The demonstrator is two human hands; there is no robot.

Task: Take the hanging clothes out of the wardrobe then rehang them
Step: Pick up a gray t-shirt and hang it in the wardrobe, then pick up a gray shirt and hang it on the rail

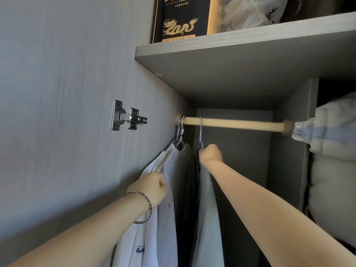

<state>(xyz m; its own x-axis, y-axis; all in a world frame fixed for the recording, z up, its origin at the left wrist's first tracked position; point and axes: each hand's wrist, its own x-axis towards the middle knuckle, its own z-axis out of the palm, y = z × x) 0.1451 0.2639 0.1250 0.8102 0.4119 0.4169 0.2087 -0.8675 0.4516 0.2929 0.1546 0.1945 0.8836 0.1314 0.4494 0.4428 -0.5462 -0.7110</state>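
Grey wardrobe [67, 93]: side panel seen to the left of both hands, door open. A shelf [231, 60] is seen well above the grips, running across the top of the hanging bay.

Folded bedding [331, 141], pale with a blue band, is stacked in the next compartment, far right of the right hand, beyond the divider.

Bunched white garments [165, 228] hang at the rail's left end, pressed against the side panel. A separate pale garment [208, 218] hangs directly below the right fist, with dark cloth between the two.

Both forearms are raised up and forward into the bay, the right reaching higher and deeper than the left.

Wooden rail [231, 123]: spans the bay just above the right hand.

Black box with gold dragon [183, 18]: stood on the shelf, high above the left hand.

Right hand [211, 154]: fingers are curled into a tight fist round the neck of a blue-grey wire hanger [200, 132], back of the hand turned toward the camera. The hook runs straight up from the fist and is looped over the rail.

Left hand [154, 187]: held lower, fingers curled, thumb side up. A fold of the outermost white garment appears to be pinched at the knuckles; the contact is partly hidden.

Door hinge [128, 118]: metal, fixed on the panel above the left hand.

Metal hangers [180, 130]: clustered on the rail, up and left of the right fist.

Braided bracelet [146, 205]: worn loose on the left wrist.
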